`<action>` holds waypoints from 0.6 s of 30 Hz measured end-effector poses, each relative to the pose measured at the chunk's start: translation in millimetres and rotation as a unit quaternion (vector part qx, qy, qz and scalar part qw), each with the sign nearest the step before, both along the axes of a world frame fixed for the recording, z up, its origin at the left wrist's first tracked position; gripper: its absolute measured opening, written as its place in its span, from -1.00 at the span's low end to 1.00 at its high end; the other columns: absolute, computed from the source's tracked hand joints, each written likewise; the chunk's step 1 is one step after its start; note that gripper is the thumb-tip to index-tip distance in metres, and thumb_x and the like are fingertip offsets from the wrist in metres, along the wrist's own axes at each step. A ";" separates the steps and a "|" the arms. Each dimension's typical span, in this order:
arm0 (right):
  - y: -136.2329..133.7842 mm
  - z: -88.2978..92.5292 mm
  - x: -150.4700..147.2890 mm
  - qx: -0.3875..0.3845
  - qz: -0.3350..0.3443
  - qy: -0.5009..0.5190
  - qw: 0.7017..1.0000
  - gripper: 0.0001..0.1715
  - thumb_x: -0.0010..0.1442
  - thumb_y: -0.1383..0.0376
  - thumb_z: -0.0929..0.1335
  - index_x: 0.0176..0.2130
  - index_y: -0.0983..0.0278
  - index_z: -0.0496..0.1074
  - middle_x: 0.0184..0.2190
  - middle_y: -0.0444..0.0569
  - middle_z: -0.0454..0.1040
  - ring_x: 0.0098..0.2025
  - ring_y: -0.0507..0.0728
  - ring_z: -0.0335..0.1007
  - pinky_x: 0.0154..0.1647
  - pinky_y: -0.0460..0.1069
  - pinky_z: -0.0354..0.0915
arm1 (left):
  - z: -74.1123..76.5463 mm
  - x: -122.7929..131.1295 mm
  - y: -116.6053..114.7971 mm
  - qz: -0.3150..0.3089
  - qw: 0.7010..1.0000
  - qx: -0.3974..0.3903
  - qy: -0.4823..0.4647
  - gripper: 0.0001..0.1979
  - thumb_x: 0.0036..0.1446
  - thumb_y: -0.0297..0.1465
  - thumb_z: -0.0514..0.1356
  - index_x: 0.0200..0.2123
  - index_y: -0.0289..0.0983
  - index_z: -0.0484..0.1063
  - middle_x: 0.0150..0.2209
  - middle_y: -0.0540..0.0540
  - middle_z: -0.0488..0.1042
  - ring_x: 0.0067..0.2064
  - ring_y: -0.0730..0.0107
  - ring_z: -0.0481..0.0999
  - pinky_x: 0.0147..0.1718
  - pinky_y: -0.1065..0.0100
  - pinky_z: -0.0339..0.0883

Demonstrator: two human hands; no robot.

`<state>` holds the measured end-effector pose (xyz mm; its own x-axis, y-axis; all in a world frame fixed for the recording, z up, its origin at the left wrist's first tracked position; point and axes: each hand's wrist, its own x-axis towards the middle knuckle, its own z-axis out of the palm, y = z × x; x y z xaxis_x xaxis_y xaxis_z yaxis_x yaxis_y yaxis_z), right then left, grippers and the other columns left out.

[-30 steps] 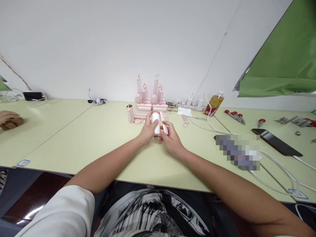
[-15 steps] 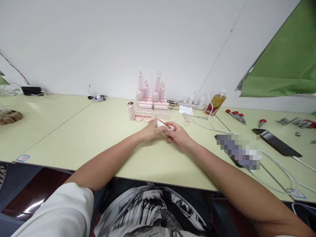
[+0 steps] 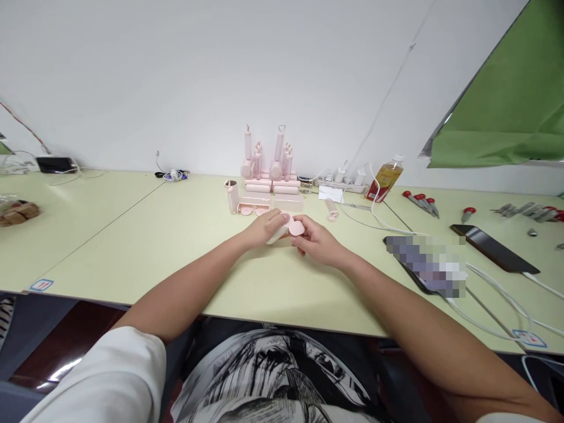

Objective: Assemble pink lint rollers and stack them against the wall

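My left hand (image 3: 263,226) and my right hand (image 3: 318,241) meet over the pale green table (image 3: 185,247), a little in front of me. The left fingers are curled round a white cylinder (image 3: 277,235) that lies nearly flat. Pinched in the right fingers is a small pink heart-shaped piece (image 3: 295,227), held against the cylinder's end. Just behind the hands stands a stack of pink parts (image 3: 268,176) with tall upright pink pieces on top. A single pink tube (image 3: 232,195) stands to the left of that stack.
A bottle of yellow liquid (image 3: 382,182) and a power strip (image 3: 341,187) with white cables stand at the back right. A dark phone (image 3: 493,248), red-handled tools (image 3: 420,202) and metal parts (image 3: 522,212) lie further right. A brown object (image 3: 15,212) sits far left.
The white cylinder has gone from upright in my left hand to lying low near the table. My right hand now holds a pink heart-shaped piece against it instead of a long pink part.
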<state>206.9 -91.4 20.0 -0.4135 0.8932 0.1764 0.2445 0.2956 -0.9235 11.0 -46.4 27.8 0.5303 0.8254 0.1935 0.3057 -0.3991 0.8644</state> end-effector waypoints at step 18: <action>15.3 -11.8 -8.0 0.105 -0.205 -0.078 0.970 -0.61 0.30 0.05 0.20 -0.31 0.26 0.40 -0.47 -0.07 0.45 -0.40 0.11 0.33 -0.40 -0.04 0.19 | -11.4 34.2 -24.1 0.054 0.973 -0.192 -0.116 -0.61 0.19 -0.15 0.19 -0.03 -0.24 0.25 -0.26 -0.08 0.45 -0.31 0.35 0.48 -0.40 0.38 0.35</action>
